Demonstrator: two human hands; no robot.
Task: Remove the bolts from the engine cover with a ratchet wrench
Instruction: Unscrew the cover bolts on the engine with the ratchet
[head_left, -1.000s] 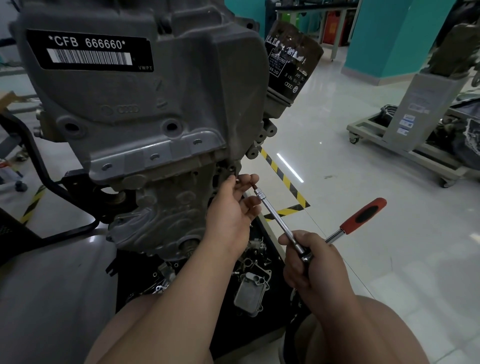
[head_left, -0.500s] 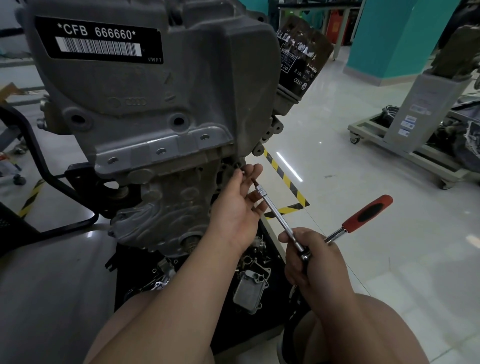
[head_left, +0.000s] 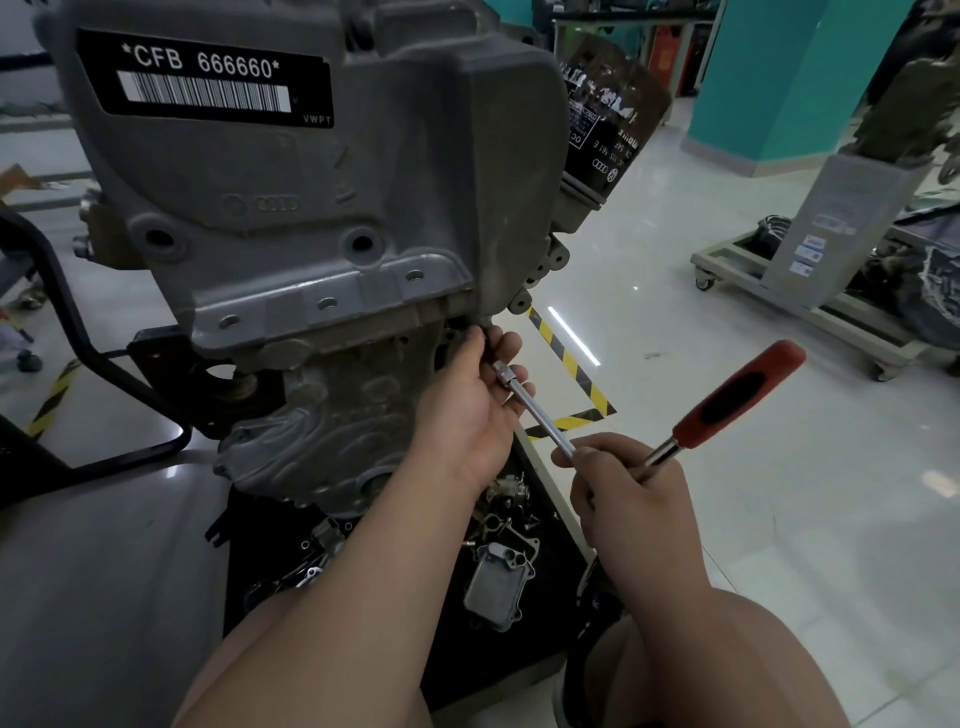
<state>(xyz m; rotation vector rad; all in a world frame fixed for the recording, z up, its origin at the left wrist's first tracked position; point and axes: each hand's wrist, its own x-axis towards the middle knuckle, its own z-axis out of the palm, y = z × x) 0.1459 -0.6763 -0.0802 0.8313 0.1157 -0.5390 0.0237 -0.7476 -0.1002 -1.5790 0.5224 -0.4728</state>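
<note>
The step in hand looks like finishing a loosened bolt by hand at the lower right corner of the cover (head_left: 322, 171), which stands upright on the engine. The left hand (head_left: 462, 410) reaches up to that corner, its fingers (head_left: 506, 345) pinching a small dark piece that is probably the bolt (head_left: 487, 339), though it is too small to be sure it is free of its hole. The right hand (head_left: 634, 499) is clenched round the wrench (head_left: 737, 397) at its head, red handle pointing up and right. The extension (head_left: 537, 413) slants up towards the left hand, its socket (head_left: 502, 370) off the bolt and just below the fingers. Next, I judge, the left hand must twist the bolt out and set it aside. The right hand then needs to line the socket squarely on another bolt before turning.
</note>
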